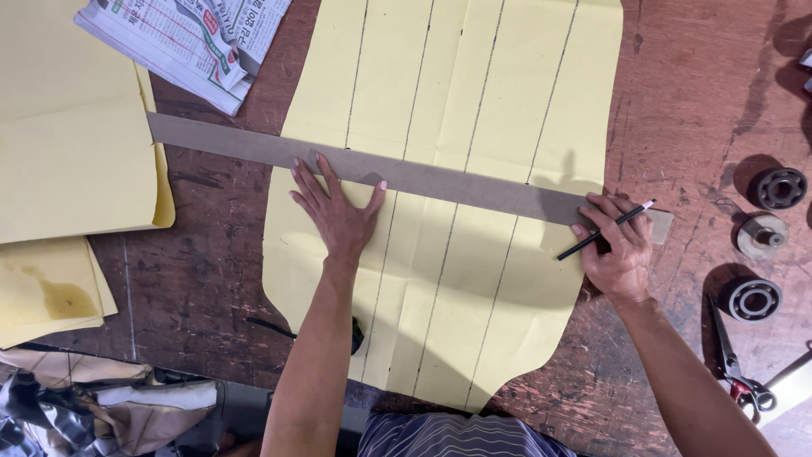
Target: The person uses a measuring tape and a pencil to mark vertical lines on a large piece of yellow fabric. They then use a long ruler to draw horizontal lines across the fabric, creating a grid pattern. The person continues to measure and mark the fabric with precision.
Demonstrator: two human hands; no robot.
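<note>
Head view looks straight down on a worn reddish-brown table (685, 93) where a yellow paper sheet (448, 279), cut with curved lower corners and marked with four pencil lines, lies flat. A long grey-brown cardboard strip (254, 145) runs slantwise across the sheet. The left hand (337, 211) lies palm-down with fingers spread, fingertips on the strip's lower edge and the palm on the paper — gripping nothing. The right hand (619, 241) rests at the strip's far right end, fingers curled around a black pencil (605, 230) that slants just below the strip, its pale end pointing up and right. A folded newspaper (190, 42) lies at the top left, more yellow sheets (68, 161) at the left, three round metal bearings (780, 188) and red-handled scissors (736, 372) at the right.
</note>
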